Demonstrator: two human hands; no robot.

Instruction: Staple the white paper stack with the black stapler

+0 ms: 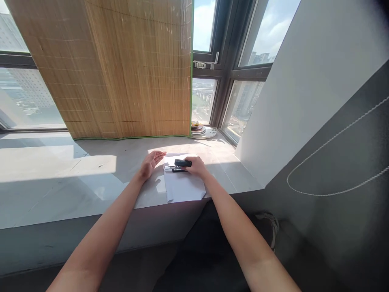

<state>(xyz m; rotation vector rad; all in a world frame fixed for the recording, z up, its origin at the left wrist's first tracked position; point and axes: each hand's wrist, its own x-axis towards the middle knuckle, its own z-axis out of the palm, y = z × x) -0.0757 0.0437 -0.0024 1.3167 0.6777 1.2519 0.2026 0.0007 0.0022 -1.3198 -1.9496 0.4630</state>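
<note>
White sheets of paper (pixel 184 188) lie on the window sill, their near end reaching its front edge. Over their upper part is a black stapler (pixel 183 163), its front pointing left toward the paper's left edge. My right hand (pixel 196 167) grips the stapler from the right; some of its fingers are hidden. Just left of the paper, my left hand (pixel 151 163) rests on its side with fingers stretched out, holding nothing. Whether its fingertips touch the paper's edge, I cannot tell.
A bamboo blind (pixel 136 73) hangs down to the sill (pixel 75 194) behind the hands. Stacked plates (pixel 202 132) stand in the back corner by the window. A slanted white wall (pixel 273 101) bounds the right side, and a beaded cord (pixel 322 195) hangs there.
</note>
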